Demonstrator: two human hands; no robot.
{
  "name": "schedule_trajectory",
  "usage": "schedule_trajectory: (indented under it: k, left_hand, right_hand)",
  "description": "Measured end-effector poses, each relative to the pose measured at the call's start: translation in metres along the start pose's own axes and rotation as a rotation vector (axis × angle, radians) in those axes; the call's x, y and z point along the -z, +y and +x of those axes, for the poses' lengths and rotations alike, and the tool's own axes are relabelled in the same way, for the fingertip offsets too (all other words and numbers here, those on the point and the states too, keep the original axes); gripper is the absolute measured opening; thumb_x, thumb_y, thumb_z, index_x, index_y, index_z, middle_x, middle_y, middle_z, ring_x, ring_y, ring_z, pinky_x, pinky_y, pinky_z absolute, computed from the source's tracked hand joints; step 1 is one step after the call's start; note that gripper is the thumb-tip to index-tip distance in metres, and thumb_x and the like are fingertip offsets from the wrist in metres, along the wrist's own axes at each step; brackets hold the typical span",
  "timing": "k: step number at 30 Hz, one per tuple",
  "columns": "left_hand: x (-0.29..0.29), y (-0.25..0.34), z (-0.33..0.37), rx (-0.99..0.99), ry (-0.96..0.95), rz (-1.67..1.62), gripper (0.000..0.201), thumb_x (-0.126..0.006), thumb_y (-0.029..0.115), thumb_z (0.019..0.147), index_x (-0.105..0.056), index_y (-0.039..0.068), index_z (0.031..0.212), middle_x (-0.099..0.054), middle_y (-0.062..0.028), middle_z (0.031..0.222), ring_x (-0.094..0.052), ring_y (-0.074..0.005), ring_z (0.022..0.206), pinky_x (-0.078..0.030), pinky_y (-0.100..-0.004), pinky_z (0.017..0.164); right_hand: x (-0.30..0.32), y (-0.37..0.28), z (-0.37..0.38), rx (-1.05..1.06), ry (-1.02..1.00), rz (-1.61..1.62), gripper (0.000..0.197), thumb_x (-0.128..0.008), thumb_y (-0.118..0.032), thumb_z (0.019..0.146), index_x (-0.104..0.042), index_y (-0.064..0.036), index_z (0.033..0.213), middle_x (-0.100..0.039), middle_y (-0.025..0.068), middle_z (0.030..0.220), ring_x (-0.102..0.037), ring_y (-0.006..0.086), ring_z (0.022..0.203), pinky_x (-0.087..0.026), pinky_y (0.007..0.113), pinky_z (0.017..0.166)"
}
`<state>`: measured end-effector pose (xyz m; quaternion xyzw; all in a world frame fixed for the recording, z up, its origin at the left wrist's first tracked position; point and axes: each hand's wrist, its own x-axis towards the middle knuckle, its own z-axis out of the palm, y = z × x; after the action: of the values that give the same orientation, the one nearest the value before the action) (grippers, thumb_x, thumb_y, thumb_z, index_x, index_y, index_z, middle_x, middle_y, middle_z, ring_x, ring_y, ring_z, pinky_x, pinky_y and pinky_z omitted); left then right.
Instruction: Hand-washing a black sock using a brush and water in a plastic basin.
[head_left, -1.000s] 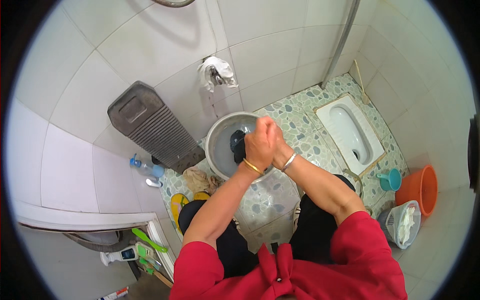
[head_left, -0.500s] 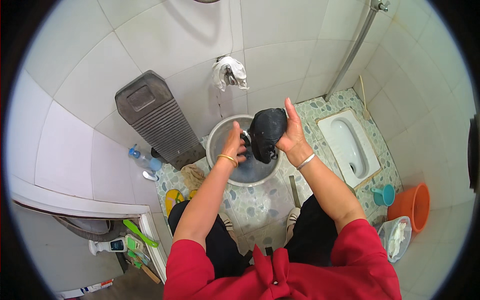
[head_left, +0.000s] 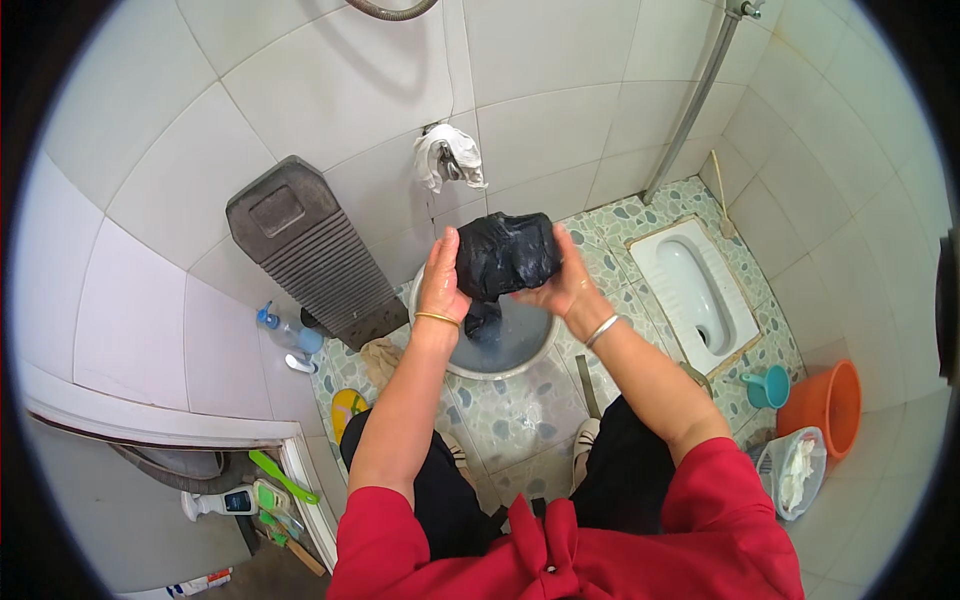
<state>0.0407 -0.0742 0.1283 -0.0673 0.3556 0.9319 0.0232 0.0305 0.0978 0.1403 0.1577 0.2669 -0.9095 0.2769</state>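
Observation:
A wet black cloth item (head_left: 508, 257), bunched and shiny, is held up over a metal basin (head_left: 487, 375) on the floor. My left hand (head_left: 442, 280) presses on its left side with the fingers up along it. On its right side my right hand (head_left: 565, 285) grips, fingers reaching underneath. A dark piece of cloth (head_left: 483, 322) shows below, over the cloudy water (head_left: 520, 335); whether it joins the held item I cannot tell. The exact kind of cloth item is not clear.
Left of the basin, a dark washboard (head_left: 325, 250) leans on the wall, near a blue pump bottle (head_left: 290, 328). A white cloth (head_left: 435, 160) covers the tap. To the right are a squat toilet (head_left: 690, 280), a teal dipper (head_left: 768, 387) and an orange bucket (head_left: 845, 410).
My left hand has moved up from the basin onto the black cloth item. The item has shifted left and turned, and now lies stretched sideways between both hands.

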Motion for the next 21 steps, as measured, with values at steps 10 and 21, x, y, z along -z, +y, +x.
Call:
schedule_trajectory:
  k: [10, 21]
  left_hand:
    - [-0.023, 0.016, -0.008, -0.256, 0.126, 0.245, 0.016, -0.066, 0.014, 0.079, -0.057, 0.008, 0.09, -0.057, 0.0001, 0.08, -0.054, -0.0084, 0.072, -0.044, -0.023, 0.066]
    - [-0.039, 0.019, -0.017, -0.342, -0.04, 0.513, 0.014, -0.066, 0.011, 0.078, -0.057, 0.005, 0.086, -0.059, 0.0003, 0.079, -0.054, -0.0071, 0.069, -0.044, -0.0218, 0.063]
  right_hand:
    - [-0.015, 0.025, -0.013, -0.335, 0.069, -0.318, 0.073, -0.037, -0.066, 0.079, -0.04, -0.0125, 0.128, -0.044, 0.0117, 0.126, -0.044, 0.0325, 0.115, -0.033, 0.057, 0.091]
    - [-0.025, 0.023, -0.017, -0.18, 0.039, -0.203, 0.075, -0.037, -0.069, 0.077, -0.046, -0.0091, 0.121, -0.052, 0.0137, 0.117, -0.049, 0.0317, 0.109, -0.028, 0.063, 0.09]
